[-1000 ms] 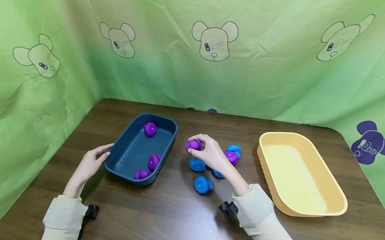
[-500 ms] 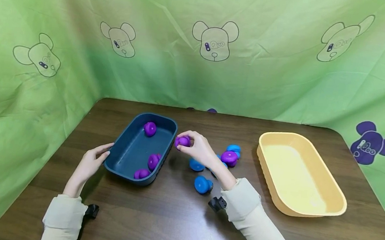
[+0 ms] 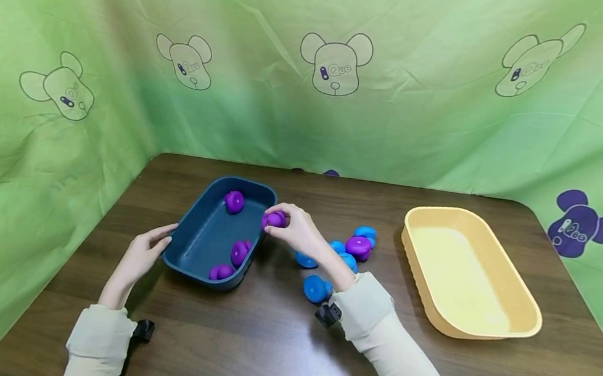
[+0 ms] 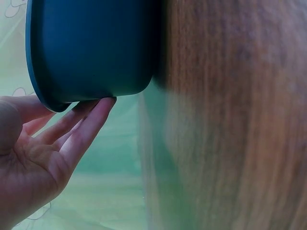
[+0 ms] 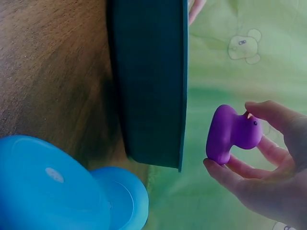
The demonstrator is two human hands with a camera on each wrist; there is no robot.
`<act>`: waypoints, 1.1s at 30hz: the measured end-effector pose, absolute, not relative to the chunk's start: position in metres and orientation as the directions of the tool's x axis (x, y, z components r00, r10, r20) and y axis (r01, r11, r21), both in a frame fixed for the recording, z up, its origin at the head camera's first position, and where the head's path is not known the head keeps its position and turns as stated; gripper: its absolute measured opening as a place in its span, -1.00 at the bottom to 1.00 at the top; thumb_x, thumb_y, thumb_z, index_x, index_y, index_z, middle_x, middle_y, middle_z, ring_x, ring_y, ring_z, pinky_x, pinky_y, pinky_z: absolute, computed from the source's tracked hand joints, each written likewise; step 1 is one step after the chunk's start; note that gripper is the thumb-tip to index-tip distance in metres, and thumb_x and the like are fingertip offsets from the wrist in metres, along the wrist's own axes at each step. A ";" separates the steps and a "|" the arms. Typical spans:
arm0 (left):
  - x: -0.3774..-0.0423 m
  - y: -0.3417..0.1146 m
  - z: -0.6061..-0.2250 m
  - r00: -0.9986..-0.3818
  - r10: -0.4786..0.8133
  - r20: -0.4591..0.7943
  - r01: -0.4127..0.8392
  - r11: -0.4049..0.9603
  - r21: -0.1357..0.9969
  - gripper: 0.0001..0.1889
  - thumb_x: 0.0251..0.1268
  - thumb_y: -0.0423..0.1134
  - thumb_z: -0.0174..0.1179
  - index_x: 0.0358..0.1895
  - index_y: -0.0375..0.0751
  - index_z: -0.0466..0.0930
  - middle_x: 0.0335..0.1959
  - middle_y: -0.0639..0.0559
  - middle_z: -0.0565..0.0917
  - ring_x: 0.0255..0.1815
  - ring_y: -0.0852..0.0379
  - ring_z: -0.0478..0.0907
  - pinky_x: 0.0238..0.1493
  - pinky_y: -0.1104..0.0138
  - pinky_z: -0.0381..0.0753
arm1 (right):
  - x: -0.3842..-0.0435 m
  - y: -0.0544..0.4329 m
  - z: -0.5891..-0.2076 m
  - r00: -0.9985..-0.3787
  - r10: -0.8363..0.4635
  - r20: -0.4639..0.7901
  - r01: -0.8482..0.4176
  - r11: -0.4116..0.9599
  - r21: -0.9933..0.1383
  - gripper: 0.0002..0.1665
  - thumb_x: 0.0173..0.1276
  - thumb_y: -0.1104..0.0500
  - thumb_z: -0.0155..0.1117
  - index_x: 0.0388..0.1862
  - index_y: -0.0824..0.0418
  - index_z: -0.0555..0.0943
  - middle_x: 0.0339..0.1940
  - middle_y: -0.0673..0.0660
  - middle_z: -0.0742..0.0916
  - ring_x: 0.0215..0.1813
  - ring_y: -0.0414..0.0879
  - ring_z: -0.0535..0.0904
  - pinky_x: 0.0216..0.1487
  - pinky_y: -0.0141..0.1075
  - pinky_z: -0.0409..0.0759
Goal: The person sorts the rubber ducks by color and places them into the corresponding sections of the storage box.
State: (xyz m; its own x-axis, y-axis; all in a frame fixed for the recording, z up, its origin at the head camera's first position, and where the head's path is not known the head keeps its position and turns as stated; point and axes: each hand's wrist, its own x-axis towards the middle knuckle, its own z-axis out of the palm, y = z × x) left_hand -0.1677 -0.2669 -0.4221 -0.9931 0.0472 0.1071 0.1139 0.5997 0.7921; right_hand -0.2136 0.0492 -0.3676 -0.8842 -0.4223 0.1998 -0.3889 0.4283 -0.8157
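My right hand (image 3: 301, 232) pinches a purple rubber duck (image 5: 229, 134) between thumb and fingers. In the head view the duck is at the right rim of a dark blue tray (image 3: 201, 232); the right wrist view shows it raised above the rim. Inside the tray lie 3 other purple ducks, one being the far duck (image 3: 234, 201). My left hand (image 3: 140, 256) touches the tray's left side, with fairly straight fingers (image 4: 91, 122) against its outer wall below the rim. Beyond my right wrist, several blue rubber ducks (image 3: 315, 289) and one purple duck (image 3: 358, 247) lie on the table.
To the right stands a yellow tray (image 3: 417, 251) with nothing in it. Both trays rest on a brown wooden table (image 3: 238, 348). A green printed curtain (image 3: 253, 120) hangs behind the table and along its sides.
My right hand has carried the purple duck leftward from above the blue ducks to the blue tray's right rim. My left hand and both trays stay in place.
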 end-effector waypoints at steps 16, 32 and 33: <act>-0.168 -0.268 -0.424 -0.994 0.045 0.102 0.108 0.610 0.785 -0.65 0.32 -0.36 -0.09 0.15 -0.35 0.36 -0.02 -0.34 0.50 -0.09 -0.04 0.45 -0.32 0.54 0.45 | -0.230 0.031 -0.372 -0.867 -0.465 0.180 -0.408 0.452 -0.793 -0.66 0.11 0.22 0.28 -0.09 0.25 0.56 -0.17 0.21 0.59 -0.21 -0.07 0.49 -0.28 -0.41 0.47; -0.168 -0.267 -0.425 -0.990 0.036 0.136 0.128 0.638 0.759 -0.66 0.31 -0.35 -0.06 0.13 -0.33 0.40 -0.05 -0.30 0.53 -0.17 0.16 0.46 -0.32 0.53 0.42 | -0.244 0.017 -0.377 -0.861 -0.490 0.138 -0.374 0.425 -0.824 -0.66 0.13 0.23 0.26 -0.08 0.26 0.55 -0.20 0.16 0.62 -0.27 -0.13 0.50 -0.29 -0.44 0.44; -0.168 -0.268 -0.425 -0.990 0.035 0.137 0.128 0.639 0.759 -0.66 0.31 -0.35 -0.06 0.13 -0.33 0.40 -0.05 -0.31 0.53 -0.16 0.11 0.47 -0.31 0.54 0.41 | -0.244 0.017 -0.377 -0.860 -0.492 0.139 -0.375 0.423 -0.825 -0.66 0.13 0.22 0.26 -0.08 0.26 0.55 -0.20 0.15 0.62 -0.27 -0.13 0.50 -0.29 -0.44 0.44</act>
State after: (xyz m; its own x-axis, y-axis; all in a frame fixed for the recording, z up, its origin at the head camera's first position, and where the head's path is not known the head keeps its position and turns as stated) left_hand -0.1682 -0.2675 -0.4246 -0.9900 0.0355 0.1368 0.1277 0.6389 0.7586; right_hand -0.2445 0.0166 -0.3770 -0.8596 -0.4918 0.1388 -0.3753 0.4232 -0.8247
